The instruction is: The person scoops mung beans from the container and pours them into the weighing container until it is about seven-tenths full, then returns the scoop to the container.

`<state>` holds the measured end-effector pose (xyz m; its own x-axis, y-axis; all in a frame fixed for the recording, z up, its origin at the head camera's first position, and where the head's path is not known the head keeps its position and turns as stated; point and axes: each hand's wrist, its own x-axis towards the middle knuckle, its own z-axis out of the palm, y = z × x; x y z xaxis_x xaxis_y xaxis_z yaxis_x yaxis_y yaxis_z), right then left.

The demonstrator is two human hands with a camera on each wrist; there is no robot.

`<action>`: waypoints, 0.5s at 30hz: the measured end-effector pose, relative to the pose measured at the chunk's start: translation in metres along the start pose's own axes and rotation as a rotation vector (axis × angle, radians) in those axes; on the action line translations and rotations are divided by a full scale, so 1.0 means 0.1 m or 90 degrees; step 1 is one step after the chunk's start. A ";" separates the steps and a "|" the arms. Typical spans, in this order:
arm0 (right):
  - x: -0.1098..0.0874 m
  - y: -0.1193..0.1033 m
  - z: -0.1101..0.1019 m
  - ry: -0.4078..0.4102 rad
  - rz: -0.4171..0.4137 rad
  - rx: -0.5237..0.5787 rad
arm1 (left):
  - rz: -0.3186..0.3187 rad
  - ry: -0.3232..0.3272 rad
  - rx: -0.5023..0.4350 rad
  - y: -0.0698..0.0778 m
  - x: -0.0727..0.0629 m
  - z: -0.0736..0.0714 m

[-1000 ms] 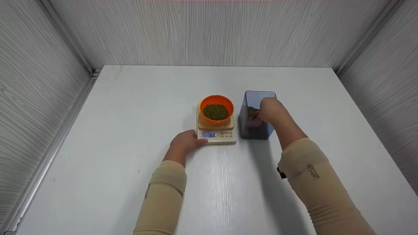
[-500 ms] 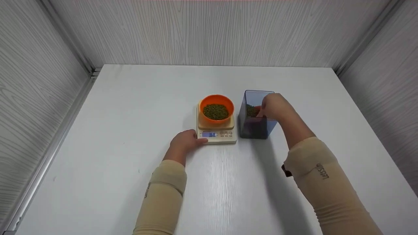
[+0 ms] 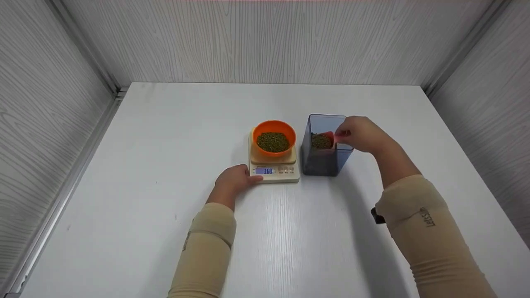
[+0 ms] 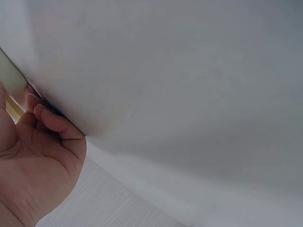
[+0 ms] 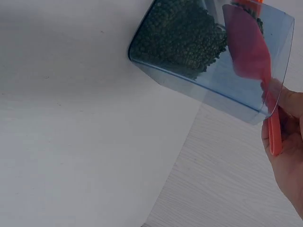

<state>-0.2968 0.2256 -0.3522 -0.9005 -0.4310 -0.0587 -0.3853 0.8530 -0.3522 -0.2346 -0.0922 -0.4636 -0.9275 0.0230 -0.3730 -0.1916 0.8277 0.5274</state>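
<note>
An orange bowl point(image 3: 274, 125) holding green beans point(image 3: 273, 142) stands on a cream digital kitchen scale point(image 3: 275, 177) with a lit display. My left hand point(image 3: 234, 179) grips the scale's front left corner, thumb on top; in the left wrist view, the hand's point(image 4: 45, 146) fingers curl at its edge. Right of the scale is a clear bluish container point(image 3: 321, 163) partly filled with green beans point(image 5: 180, 40). My right hand point(image 3: 364, 134) pinches the handle of a red scoop point(image 5: 248, 47) at the container's rim. The scoop's bowl is inside the container, above the beans, and carries some.
The white table point(image 3: 165, 136) reaches back to a grey wood-grain panel point(image 3: 269, 41). Similar panels stand along the left point(image 3: 37, 103) and right point(image 3: 484, 91) sides.
My right hand has moved right and slightly up, lifting the red scoop from the beans into clearer view. The left hand, scale and bowl have stayed in place.
</note>
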 end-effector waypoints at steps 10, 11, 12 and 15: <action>-0.08 0.15 -0.03 0.003 0.027 0.064 | 0.000 0.005 0.000 0.00 -0.01 -0.01; -0.09 0.16 -0.03 0.004 0.031 0.071 | -0.002 0.005 -0.003 0.00 -0.01 -0.01; -0.09 0.17 -0.04 0.005 0.034 0.078 | -0.003 0.005 -0.005 0.00 -0.01 -0.01; -0.11 0.21 -0.04 0.013 0.030 0.091 | -0.005 0.003 -0.007 0.01 -0.02 -0.02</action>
<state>-0.2956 0.2491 -0.3551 -0.9215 -0.3837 -0.0600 -0.3106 0.8208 -0.4795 -0.2338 -0.0922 -0.4612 -0.9277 0.0142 -0.3731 -0.2018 0.8217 0.5330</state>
